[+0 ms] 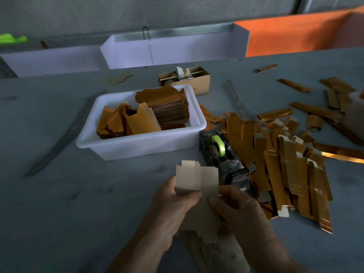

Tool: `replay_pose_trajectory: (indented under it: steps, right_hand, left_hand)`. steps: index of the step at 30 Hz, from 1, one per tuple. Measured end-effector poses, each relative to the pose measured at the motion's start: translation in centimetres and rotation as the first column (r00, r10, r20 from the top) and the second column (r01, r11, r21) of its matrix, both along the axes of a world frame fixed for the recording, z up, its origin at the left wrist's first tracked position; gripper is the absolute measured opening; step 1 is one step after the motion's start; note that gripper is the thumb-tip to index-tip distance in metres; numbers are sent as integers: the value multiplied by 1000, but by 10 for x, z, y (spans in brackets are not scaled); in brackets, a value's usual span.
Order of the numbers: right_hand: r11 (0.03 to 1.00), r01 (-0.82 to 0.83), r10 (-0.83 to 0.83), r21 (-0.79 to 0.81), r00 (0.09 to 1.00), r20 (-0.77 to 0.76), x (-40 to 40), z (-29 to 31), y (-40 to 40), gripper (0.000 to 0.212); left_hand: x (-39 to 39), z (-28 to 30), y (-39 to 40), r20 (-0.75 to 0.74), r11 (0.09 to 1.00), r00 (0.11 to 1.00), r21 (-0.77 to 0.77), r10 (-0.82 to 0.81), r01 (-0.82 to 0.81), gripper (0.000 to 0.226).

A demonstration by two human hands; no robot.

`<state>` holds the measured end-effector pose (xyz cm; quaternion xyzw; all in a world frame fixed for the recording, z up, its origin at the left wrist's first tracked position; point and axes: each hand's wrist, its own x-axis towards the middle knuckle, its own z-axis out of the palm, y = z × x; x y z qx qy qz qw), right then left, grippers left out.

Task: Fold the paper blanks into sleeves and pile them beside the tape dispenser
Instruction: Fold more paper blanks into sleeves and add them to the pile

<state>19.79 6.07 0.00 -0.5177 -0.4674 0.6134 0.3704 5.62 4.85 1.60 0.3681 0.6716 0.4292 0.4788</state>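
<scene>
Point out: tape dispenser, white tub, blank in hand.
tape dispenser [220, 154], head view, on the body by the green roll
white tub [137, 148], head view, on the near wall
paper blank [197, 180], head view, on the upper face

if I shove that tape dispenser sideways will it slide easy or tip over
The tape dispenser looks low, long and blocky, so it probably won't tip. Dispensers like this tend to be heavy for their size, so it would likely slide stiffly on the table. The pile of folded sleeves lies against its right side and would probably get pushed along.

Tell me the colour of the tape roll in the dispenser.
Bright yellow-green tape roll, seen in the head view.
</scene>
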Motion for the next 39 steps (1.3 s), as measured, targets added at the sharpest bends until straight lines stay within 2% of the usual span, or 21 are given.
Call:
replay_pose_trajectory:
  steps: [3,6,8,11,14,17,20,23,26,30,32,34,35,39]
  right_hand:
    - [999,-6,3,39,998,66,1,-1,-1,14]
    - [985,-22,-21,170,969,247,2,-1,-2,9]
    - [955,-40,-78,293,922,380,1,1,-3,14]
    - [917,-85,-108,389,887,448,-4,5,-8,23]
    - [923,-119,-21,367,934,356,-9,9,-13,22]
    - [943,-124,47,310,968,245,-10,12,-13,25]
    - [940,-149,64,308,961,269,-6,11,-8,10]
    - [952,-168,103,257,963,250,-3,11,-6,6]
    - [962,-126,55,243,959,278,-3,13,-7,7]
    - [986,-8,-41,166,956,290,3,11,-1,22]
    - [997,-14,0,72,983,185,3,15,0,18]
    - [1000,-4,4,-19,1000,16,2,18,-1,8]
    - [999,14,-15,-45,999,-39,3,19,-1,13]
    - [994,52,-63,-96,991,-118,4,21,1,16]
  left_hand:
    - [1,-1,0,-17,1000,1000,-13,14,-14,23]
    - [3,-2,1,-33,999,999,-6,36,-37,21]
    - [3,-2,2,-19,999,999,-10,50,-50,20]
    - [4,0,2,7,998,998,-11,59,-59,17]
    - [7,2,0,20,998,998,-7,67,-67,17]
    - [10,6,-5,129,999,991,-27,21,-17,18]
    - [7,10,-8,237,997,968,17,-82,81,19]
    - [3,9,-9,134,983,975,62,-177,170,19]
    - [1,7,-10,89,986,983,41,-163,160,18]
    - [-1,9,-10,107,971,965,12,-239,239,17]
    - [0,10,-11,129,963,955,12,-267,268,19]
    - [3,10,-12,95,966,962,10,-258,258,23]
    - [4,10,-13,63,969,966,15,-249,248,23]
    - [8,9,-14,-211,975,964,115,-164,192,15]
